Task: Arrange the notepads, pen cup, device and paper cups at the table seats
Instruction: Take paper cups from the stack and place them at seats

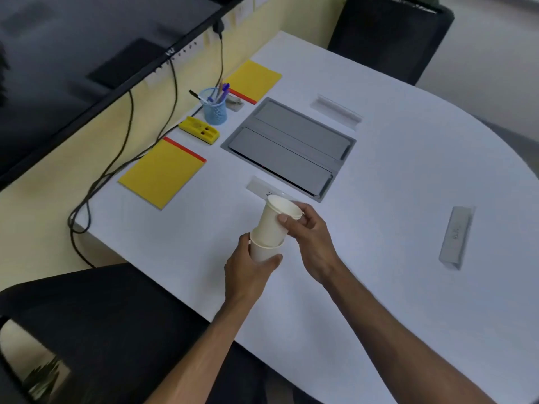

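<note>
Surface carries a grey hatch; beyond it lie two yellow notepads, pen cup between them. Nearer than the hatch, left hand grips the lower paper cup, right hand the upper paper cup nested inside

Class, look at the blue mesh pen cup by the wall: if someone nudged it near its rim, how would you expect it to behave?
The blue mesh pen cup would probably tip rather than slide: it looks tall and narrow, and its pens lean out above the rim. The open mesh suggests it is light, so a small push may move it. If it tipped, the pens would likely spill onto the table.
</note>
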The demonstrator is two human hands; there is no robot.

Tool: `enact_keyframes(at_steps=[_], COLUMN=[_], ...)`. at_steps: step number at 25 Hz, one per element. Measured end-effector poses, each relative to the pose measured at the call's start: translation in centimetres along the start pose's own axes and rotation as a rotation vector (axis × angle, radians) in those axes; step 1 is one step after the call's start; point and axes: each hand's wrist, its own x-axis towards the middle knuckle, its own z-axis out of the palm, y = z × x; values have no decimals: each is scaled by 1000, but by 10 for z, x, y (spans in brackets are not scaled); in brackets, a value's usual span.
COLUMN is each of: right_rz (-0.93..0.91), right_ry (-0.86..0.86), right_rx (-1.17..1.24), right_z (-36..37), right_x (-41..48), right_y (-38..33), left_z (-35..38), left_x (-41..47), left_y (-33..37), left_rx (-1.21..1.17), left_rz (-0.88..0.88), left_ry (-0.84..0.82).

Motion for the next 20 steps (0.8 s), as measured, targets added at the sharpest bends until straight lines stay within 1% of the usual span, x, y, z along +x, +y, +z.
enact_keyframes(at_steps=[2, 5, 10, 13, 15, 20], right_rz=[-31, -67, -79, -50, -21, 7], right_ry=[81, 215, 403, 441, 458, 456], right_rx=[43, 46, 0, -23, -43, -107], right_z=[-28, -76, -155, -196, -216, -239], right_x=[0, -1, -15, -24, -29, -34], right_y=[-13, -26, -16, 1, 15, 40], left_z=[22, 57, 121, 155, 172, 206], left_x=[1, 6, 29, 49, 59, 73], left_y=[2, 4, 15, 20, 22, 20], left_rx=[-3, -26, -109, -167, -149, -126], left_rz=[-7, -3, 24, 16, 27, 37], left_ry=[-35, -49, -45, 0, 5, 48])
